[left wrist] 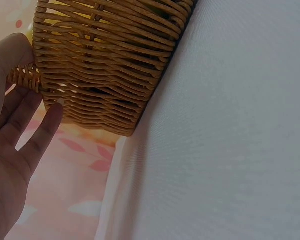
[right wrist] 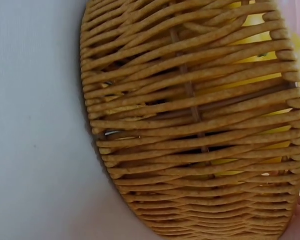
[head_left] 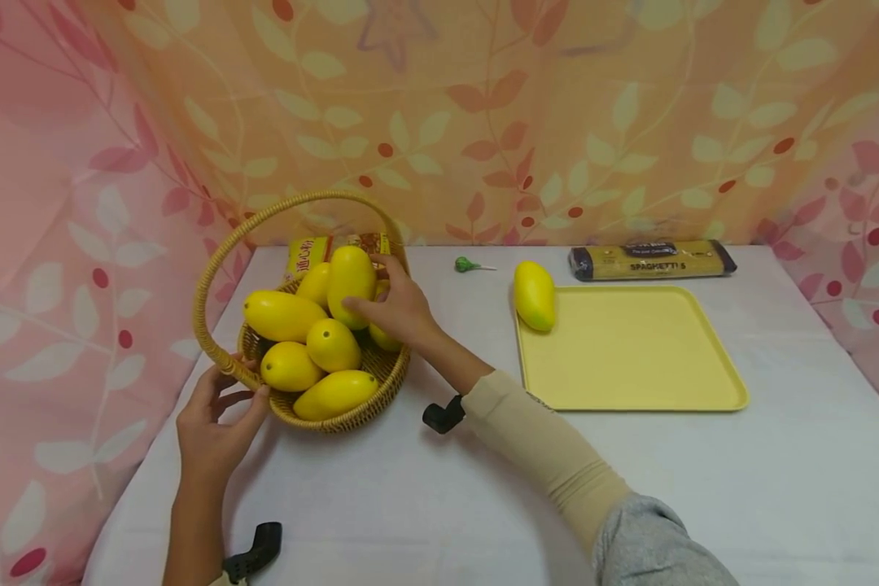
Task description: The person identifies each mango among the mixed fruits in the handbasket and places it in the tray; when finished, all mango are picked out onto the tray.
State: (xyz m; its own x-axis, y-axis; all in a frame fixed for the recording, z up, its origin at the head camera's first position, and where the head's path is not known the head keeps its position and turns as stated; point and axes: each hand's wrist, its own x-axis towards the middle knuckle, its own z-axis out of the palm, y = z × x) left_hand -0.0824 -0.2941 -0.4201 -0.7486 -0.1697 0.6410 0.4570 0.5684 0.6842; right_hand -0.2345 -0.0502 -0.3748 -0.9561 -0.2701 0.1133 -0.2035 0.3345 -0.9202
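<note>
A wicker basket (head_left: 394, 389) with a tall arched handle (head_left: 207, 293) holds several yellow mangoes (head_left: 337, 395). At its left side, my left hand (head_left: 216, 423) grips the rim by the foot of the handle, thumb above and fingers beneath. My right hand (head_left: 403, 308) reaches over the basket's right side and holds one upright mango (head_left: 352, 277) between thumb and fingers, on top of the others. The right wrist view is mostly filled by the basket's woven wall (right wrist: 200, 140); only a sliver of that hand shows there. Another mango (head_left: 535, 295) lies on the corner of a yellow tray.
The yellow tray (head_left: 637, 358) lies right of the basket. Behind it is a spaghetti pack (head_left: 652, 260). A green lollipop (head_left: 466, 264) lies near the table's back edge. Behind the basket stands a yellow-and-red food packet (head_left: 308, 251). Patterned curtains (head_left: 498, 122) enclose the white table.
</note>
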